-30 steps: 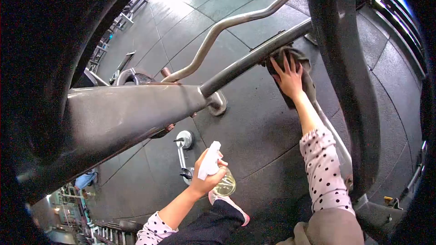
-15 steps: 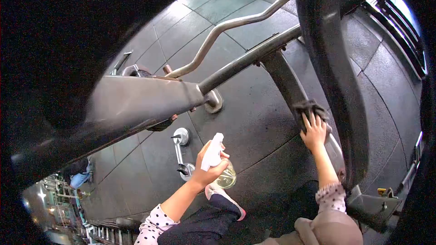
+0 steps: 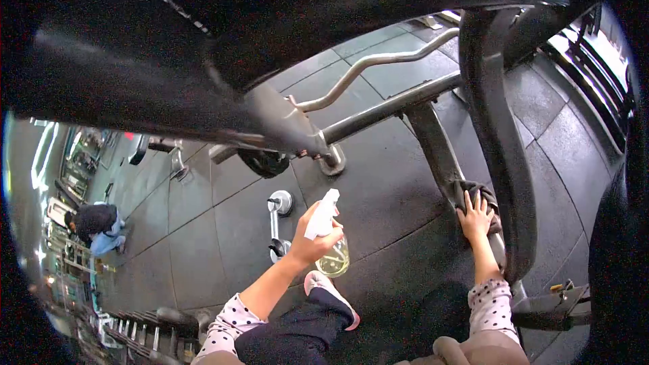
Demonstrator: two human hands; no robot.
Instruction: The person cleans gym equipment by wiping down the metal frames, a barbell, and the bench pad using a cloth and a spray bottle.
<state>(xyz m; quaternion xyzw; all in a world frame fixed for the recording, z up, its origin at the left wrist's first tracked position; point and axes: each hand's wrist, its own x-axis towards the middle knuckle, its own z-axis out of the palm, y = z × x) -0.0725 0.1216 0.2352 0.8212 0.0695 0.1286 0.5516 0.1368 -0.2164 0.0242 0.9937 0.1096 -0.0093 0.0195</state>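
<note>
My left hand (image 3: 309, 243) is wrapped around the neck of a spray bottle (image 3: 334, 260) with a white trigger head and pale yellow liquid inside. The bottle is held above the floor, nozzle up and tilted. With its fingers spread, my right hand (image 3: 477, 219) presses a dark grey cloth (image 3: 466, 193) onto the sloping metal leg (image 3: 433, 140) of a gym machine. The cloth is bunched around that leg, and the palm side of the hand is hidden. A curved dark padded part (image 3: 497, 128) stands just right of this hand.
Large dark machine beams (image 3: 284, 40) cross close overhead. A horizontal tube (image 3: 392, 106) and a bent metal bar (image 3: 365, 64) run beyond the leg. A silver handle-like piece (image 3: 274, 223) lies on the tiled floor (image 3: 223, 236). A person (image 3: 100, 226) bends over at far left, near racks.
The view has shifted, showing more overhead beam and the person at left. My right hand and the cloth sit slightly lower on the leg. My left hand still grips the bottle.
</note>
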